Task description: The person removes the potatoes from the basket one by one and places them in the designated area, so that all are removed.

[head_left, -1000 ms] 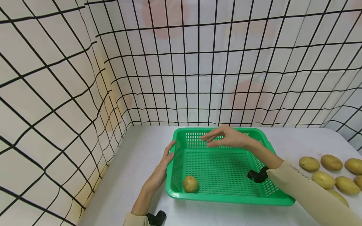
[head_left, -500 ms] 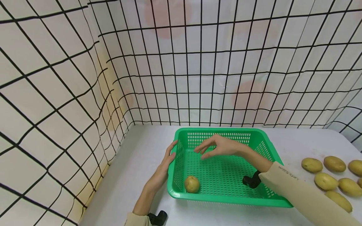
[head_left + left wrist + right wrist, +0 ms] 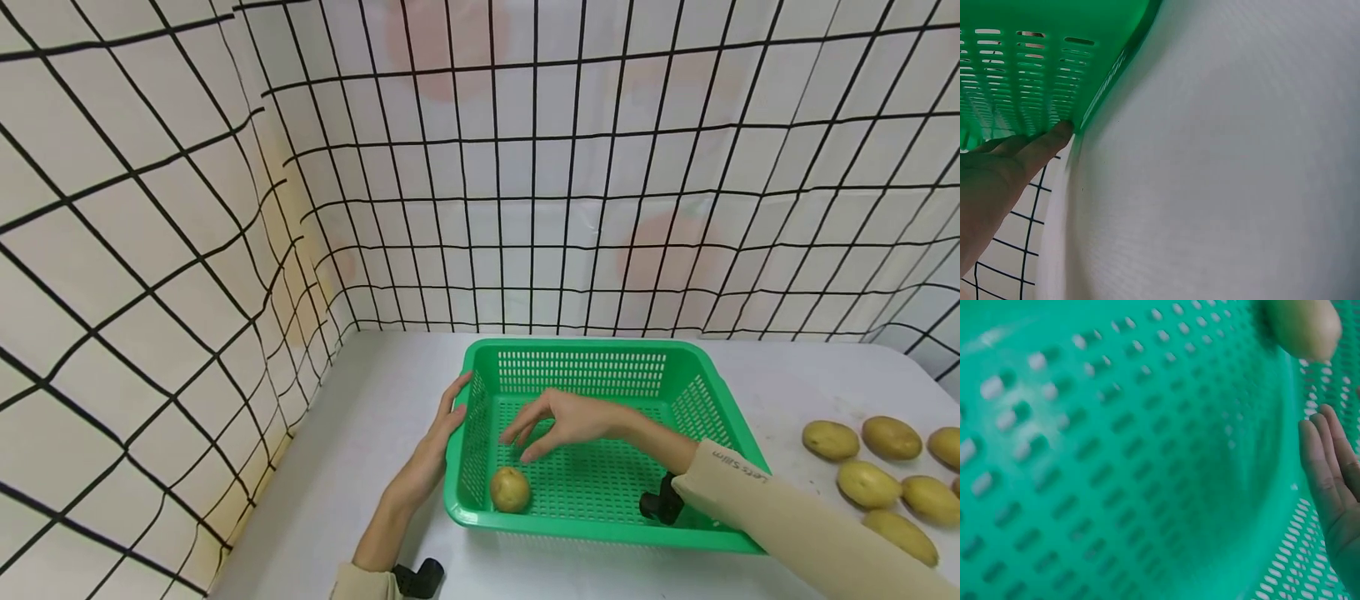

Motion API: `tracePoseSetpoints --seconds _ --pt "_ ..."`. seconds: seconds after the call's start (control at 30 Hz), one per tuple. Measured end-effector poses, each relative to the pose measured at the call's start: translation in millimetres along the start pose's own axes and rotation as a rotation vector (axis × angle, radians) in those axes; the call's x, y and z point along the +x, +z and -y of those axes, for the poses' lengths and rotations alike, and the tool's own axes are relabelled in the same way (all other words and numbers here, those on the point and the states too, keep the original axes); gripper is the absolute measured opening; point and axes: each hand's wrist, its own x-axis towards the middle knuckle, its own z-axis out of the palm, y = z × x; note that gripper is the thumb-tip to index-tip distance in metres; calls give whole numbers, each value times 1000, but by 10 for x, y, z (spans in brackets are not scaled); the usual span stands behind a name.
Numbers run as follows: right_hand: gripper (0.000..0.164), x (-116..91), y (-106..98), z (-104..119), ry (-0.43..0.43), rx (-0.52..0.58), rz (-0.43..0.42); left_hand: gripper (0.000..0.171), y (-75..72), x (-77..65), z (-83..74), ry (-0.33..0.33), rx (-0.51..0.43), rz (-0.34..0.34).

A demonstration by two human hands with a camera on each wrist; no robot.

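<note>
A green plastic basket (image 3: 585,530) with slotted walls stands on the white table. Inside its near left corner lies one potato (image 3: 510,489), which also shows in the right wrist view as a potato (image 3: 1305,328) above the fingertips. My left hand (image 3: 426,450) rests against the basket's left side, thumb and a finger at the rim; in the left wrist view its fingers (image 3: 1038,150) lie straight along the outer wall. My right hand (image 3: 562,421) hovers inside the basket with loosely bent fingers and nothing in it, just beyond and right of the potato.
Several more potatoes (image 3: 868,484) lie on the table (image 3: 352,417) right of the basket. Black wire grid (image 3: 555,200) encloses the back and left side. A black wrist camera (image 3: 663,500) on the right arm sits over the basket's right part.
My right hand has come down from the basket's far side toward the near left, closer to the potato. The left hand keeps its place on the basket's side.
</note>
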Motion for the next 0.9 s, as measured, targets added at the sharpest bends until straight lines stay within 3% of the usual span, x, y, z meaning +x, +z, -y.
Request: tracePoseSetpoints --seconds 0.43,0.9 --pt "42 39 142 -73 50 96 39 48 0 -16 -21 3 2 -2" --pt "46 55 223 -159 46 198 71 48 17 -21 -23 12 10 -5"
